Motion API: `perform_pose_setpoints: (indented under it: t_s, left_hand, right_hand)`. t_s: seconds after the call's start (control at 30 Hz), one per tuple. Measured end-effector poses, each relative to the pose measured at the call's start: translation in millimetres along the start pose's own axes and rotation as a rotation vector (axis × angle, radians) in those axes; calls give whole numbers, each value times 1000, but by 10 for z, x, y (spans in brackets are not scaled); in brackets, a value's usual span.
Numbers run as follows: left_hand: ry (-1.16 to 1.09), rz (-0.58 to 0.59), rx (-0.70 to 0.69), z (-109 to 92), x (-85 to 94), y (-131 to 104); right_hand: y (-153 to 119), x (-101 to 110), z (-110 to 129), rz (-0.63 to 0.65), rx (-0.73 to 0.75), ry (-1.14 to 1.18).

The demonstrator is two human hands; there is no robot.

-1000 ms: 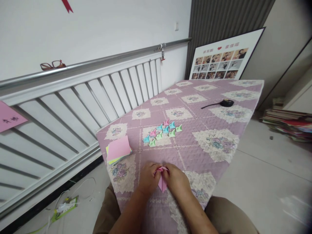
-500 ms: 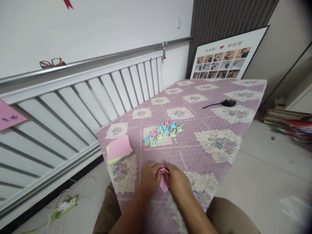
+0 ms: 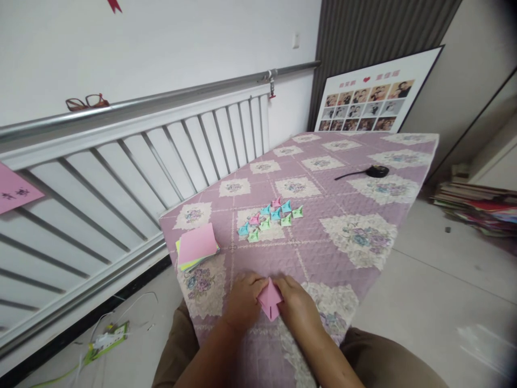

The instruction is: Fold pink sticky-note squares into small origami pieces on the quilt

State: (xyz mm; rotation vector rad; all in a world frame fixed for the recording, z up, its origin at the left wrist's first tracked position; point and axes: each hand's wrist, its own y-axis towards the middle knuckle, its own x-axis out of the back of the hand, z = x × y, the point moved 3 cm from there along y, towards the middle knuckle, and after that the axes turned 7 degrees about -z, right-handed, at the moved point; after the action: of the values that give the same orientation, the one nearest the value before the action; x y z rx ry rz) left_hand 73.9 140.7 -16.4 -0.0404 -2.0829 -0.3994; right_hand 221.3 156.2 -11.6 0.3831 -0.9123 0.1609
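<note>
A folded pink paper (image 3: 270, 299), kite-like with a point toward the top and another toward me, lies between my hands near the table's front. My left hand (image 3: 244, 299) grips its left edge, fingers curled. On the right edge, my right hand (image 3: 298, 303) holds it with bent fingers. Beyond them sits a cluster of several small folded paper pieces (image 3: 275, 214) in pink, blue and green. To the left is a stack of square paper (image 3: 197, 246), pink on top with yellow and other colours beneath.
A black tape measure (image 3: 377, 171) with a strap lies at the back right of the flowered tablecloth (image 3: 278, 253). A white radiator (image 3: 161, 161) runs along the left. Glasses (image 3: 87, 102) rest on the pipe. A photo board (image 3: 375, 97) leans behind the table.
The pink paper's upper part, narrow and pinched earlier, now spreads into a wider flat shape with a raised top point. Both hands have shifted slightly outward.
</note>
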Motion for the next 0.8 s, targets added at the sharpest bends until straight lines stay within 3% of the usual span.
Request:
perform_pose_setpoints:
  t_s: [0.53,0.8]
  left_hand:
    - [173,23,-109,-94,4,-26]
    - [178,65,-166,-73,15,-81]
  right_hand:
    - [-114,20,-49,-40,132,21]
    - [-130,5,-63,20,172,5]
